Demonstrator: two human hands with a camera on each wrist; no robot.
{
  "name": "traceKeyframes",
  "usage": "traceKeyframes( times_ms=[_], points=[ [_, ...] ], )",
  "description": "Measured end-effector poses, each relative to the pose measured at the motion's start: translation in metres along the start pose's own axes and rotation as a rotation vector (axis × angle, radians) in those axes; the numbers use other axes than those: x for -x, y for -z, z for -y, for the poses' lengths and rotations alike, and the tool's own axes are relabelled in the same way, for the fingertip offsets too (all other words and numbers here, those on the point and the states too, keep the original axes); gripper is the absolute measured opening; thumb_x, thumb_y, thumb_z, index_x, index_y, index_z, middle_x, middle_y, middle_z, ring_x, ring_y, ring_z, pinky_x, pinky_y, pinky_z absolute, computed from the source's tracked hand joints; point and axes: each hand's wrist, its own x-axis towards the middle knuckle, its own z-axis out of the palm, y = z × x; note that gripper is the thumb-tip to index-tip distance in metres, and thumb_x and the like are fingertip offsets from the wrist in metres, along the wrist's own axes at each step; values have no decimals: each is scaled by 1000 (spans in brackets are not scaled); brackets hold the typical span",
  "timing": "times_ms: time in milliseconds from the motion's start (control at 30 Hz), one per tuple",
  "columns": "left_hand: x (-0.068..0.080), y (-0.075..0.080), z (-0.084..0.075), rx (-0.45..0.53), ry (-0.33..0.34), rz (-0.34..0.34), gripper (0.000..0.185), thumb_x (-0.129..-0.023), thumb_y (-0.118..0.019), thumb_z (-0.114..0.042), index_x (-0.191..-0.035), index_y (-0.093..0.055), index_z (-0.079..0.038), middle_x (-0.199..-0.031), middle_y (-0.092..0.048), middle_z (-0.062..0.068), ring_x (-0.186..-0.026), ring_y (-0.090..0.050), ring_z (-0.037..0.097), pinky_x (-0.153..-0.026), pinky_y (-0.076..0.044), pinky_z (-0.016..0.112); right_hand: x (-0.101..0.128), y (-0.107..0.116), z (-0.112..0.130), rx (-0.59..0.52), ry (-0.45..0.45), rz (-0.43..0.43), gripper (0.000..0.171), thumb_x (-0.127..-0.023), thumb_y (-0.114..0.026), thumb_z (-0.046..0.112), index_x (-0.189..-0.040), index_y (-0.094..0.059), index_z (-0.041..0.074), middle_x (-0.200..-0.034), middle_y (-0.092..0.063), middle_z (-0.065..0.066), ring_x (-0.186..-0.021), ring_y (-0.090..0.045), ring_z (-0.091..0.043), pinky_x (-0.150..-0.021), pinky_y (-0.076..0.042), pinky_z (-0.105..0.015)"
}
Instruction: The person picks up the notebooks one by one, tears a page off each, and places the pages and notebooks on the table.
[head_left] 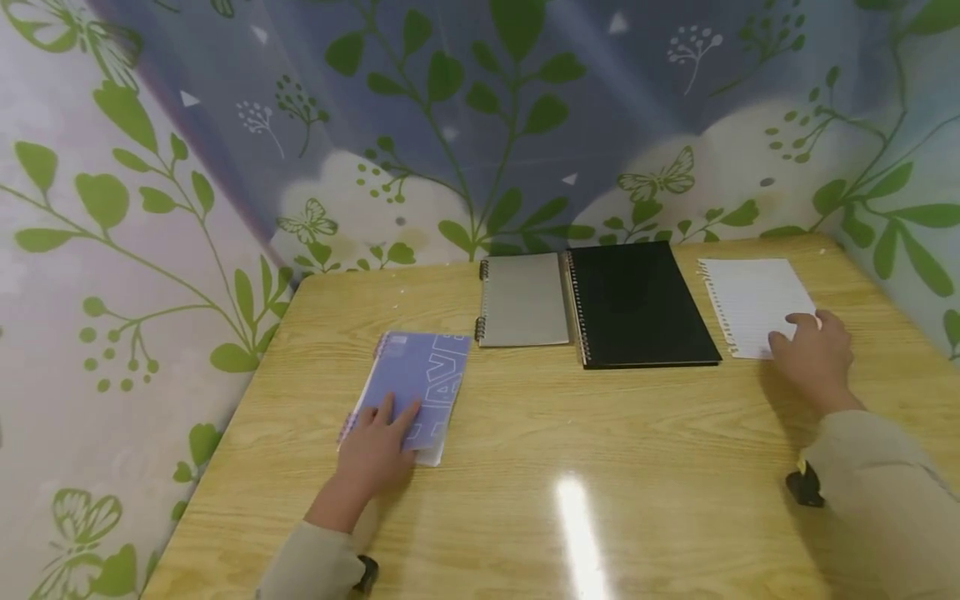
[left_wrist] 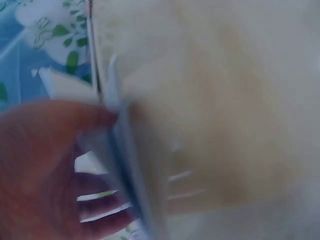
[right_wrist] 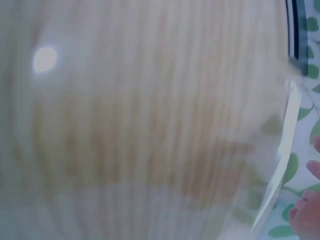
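Note:
A blue-violet spiral notebook (head_left: 420, 387) lies on the wooden table (head_left: 570, 433) at the left. My left hand (head_left: 378, 446) rests flat on its near end with straight fingers; the blurred left wrist view shows the notebook's edge (left_wrist: 120, 150) beside the hand (left_wrist: 45, 170). A torn lined sheet (head_left: 753, 304) lies at the right. My right hand (head_left: 813, 354) touches its near right corner with lightly bent fingers. In the right wrist view the sheet (right_wrist: 282, 155) shows edge-on, fingertips (right_wrist: 307, 210) at the frame's edge.
A grey spiral notebook (head_left: 522, 300) and a larger black spiral notebook (head_left: 637, 304) lie side by side at the table's back middle. Leaf-patterned walls (head_left: 150, 217) close in the left, back and right sides.

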Motion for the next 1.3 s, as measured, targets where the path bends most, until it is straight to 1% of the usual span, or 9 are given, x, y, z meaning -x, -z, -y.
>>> traceKeyframes(
  times_ms=[167,267,500,633,767,867,967,1133,1300],
  points=[
    [-4,14,0,109,44,245,98,-72,-56,-71,-146,-26,-16,-150,-13,28,-136,-17,47,-99,-30,64,-2,-6,17,-31,37,21,46,-94,-37,21,-122,-40,-16,-140,-12,-41,-127,-11,-61,-94,-16,-70],
    [-8,15,-1,114,73,286,106,-68,-52,-79,-148,-22,-15,-150,-8,29,-137,-11,48,-100,-26,66,-2,-10,29,-42,57,37,45,-95,-37,22,-122,-41,-14,-141,-13,-39,-126,-13,-61,-92,-18,-70],
    [-17,19,1,173,110,248,93,-77,-58,-64,-146,-25,-13,-148,-11,33,-136,-15,49,-99,-28,66,-3,-20,63,-132,154,94,41,-97,-39,21,-123,-47,-10,-140,-21,-37,-125,-18,-58,-96,-18,-68],
    [-22,28,4,155,96,252,81,-81,-61,-52,-145,-30,-14,-147,-18,31,-134,-19,49,-100,-25,67,2,-31,87,-188,247,172,39,-98,-38,20,-124,-48,-7,-131,-35,-34,-118,-35,-49,-94,-31,-60],
    [-32,43,2,147,35,171,75,-86,-57,-48,-144,-31,-8,-147,-20,30,-133,-20,51,-100,-29,65,10,-52,113,-251,269,264,39,-99,-38,22,-128,-44,-3,-129,-41,-27,-115,-45,-41,-91,-41,-53],
    [-48,54,-8,199,1,71,73,-90,-53,-42,-145,-25,-3,-147,-22,28,-134,-21,49,-104,-28,61,13,-67,136,-317,237,299,39,-99,-39,20,-131,-41,-1,-132,-43,-24,-120,-45,-39,-95,-40,-52],
    [-71,60,-23,273,22,25,69,-92,-49,-34,-146,-20,-3,-148,-23,24,-135,-21,45,-107,-25,57,15,-83,161,-369,205,324,38,-99,-38,16,-133,-39,0,-135,-43,-22,-124,-42,-38,-100,-38,-51],
    [-113,47,-47,349,76,35,62,-93,-44,-30,-146,-21,-8,-148,-27,18,-135,-28,37,-107,-29,52,19,-104,199,-345,147,353,41,-97,-34,16,-135,-36,-1,-138,-42,-21,-125,-42,-35,-101,-37,-48],
    [-139,31,-64,618,75,85,60,-95,-43,-28,-146,-20,-4,-143,-37,19,-131,-38,35,-106,-33,47,22,-118,227,-240,85,338,47,-91,-36,14,-133,-37,-6,-135,-45,-23,-110,-50,-33,-90,-44,-46]
  ],
)
